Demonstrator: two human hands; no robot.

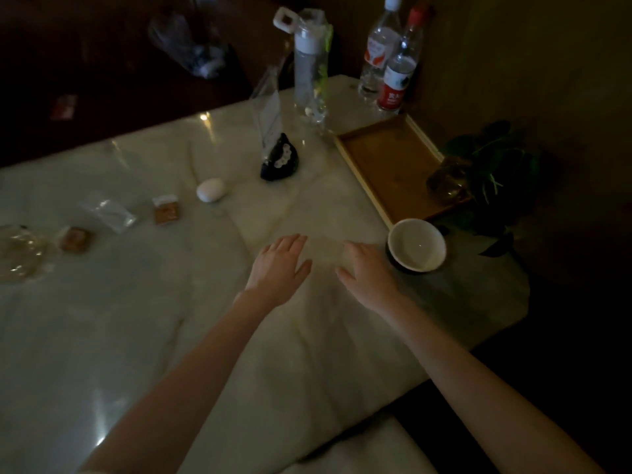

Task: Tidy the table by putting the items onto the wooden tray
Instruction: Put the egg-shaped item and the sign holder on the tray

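Note:
The wooden tray [386, 159] lies at the table's right edge, with a glass vase holding a green plant [448, 181] standing on its near right corner. A white bowl [417, 244] sits just in front of the tray. My right hand [367, 271] rests palm down on the table, fingers apart, touching or almost touching the bowl's left side. My left hand [278, 265] lies flat a little to the left, holding nothing. Further left lie a white egg-shaped object [210, 189], two small brown packets [166, 210] [77, 238] and a clear plastic bag [107, 212].
A dark pouch with white beads [280, 159] and a clear bag [270, 111] stand mid-table. A tall clear bottle [309, 70] and two plastic bottles [396, 73] [378, 49] stand at the back. A glass dish [17, 251] sits at the far left. The room is dim.

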